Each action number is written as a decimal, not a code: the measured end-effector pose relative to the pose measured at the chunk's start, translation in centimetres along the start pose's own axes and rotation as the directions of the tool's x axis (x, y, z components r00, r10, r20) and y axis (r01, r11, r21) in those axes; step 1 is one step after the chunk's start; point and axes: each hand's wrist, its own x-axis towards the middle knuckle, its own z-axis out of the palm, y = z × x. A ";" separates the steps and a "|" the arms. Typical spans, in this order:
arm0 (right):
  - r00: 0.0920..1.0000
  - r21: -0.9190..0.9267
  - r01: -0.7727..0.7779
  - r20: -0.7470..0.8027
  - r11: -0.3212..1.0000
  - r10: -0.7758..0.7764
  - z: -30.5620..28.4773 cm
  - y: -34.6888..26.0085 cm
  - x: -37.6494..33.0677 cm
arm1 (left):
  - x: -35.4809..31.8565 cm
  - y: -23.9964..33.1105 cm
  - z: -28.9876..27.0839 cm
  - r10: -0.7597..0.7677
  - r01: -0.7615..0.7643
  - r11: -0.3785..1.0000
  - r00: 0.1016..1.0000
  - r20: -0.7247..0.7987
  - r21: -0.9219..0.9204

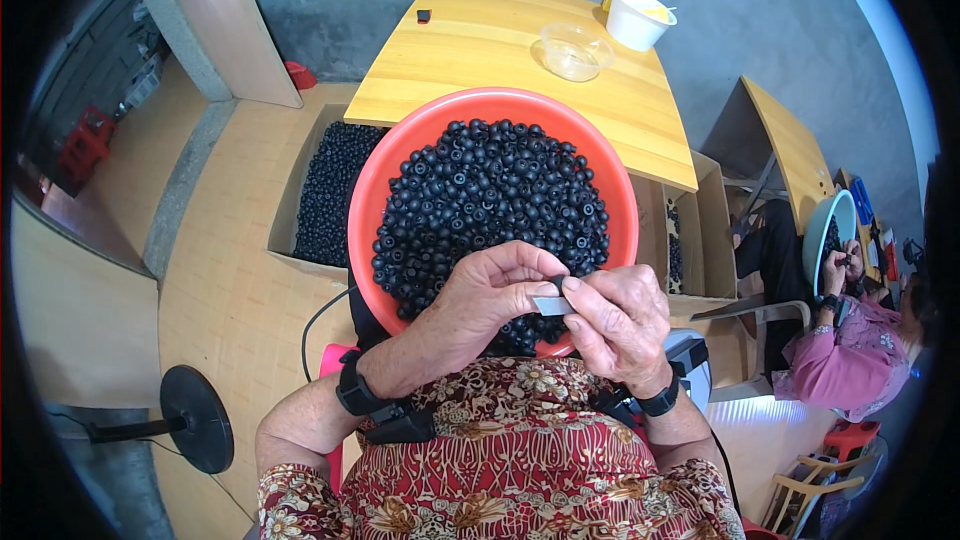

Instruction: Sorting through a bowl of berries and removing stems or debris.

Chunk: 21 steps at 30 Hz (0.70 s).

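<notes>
Close together over a red basin (367, 240), both my hands are closed. My left hand (490, 290) pinches a small black round piece (557, 282) between thumb and fingertips. A short flat grey metal blade (552, 306) sticks out from the fingers of my right hand (625, 320), just below that piece. The right thumb tip is right beside the piece and may touch it. Many black rounded pieces (490, 185), several showing a round hole, fill the basin. Fingers cover part of the held piece and the blade's gripped end.
Beyond the basin stands a wooden table (470, 50) with a clear bowl (575, 52) and a white tub (638, 20). Boxes (310, 190) of black pieces flank the basin. At right a person (845, 355) works over a light-blue basin (815, 230). A black round-based stand (196, 420) is at left.
</notes>
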 end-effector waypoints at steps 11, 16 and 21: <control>1.000 0.000 -0.007 0.011 1.000 0.007 0.0 -0.1 -0.2 | 0.0 -0.4 -0.2 0.028 -0.028 0.990 1.000 0.001 -0.139; 1.000 -0.018 -0.011 -0.024 1.000 0.010 0.1 0.2 -0.5 | 0.0 -0.8 -0.7 0.031 -0.023 0.982 0.999 0.036 -0.190; 0.999 -0.032 -0.011 -0.030 0.999 0.010 0.1 0.3 -0.5 | 0.0 -1.1 -0.9 0.036 -0.025 0.980 0.998 0.051 -0.198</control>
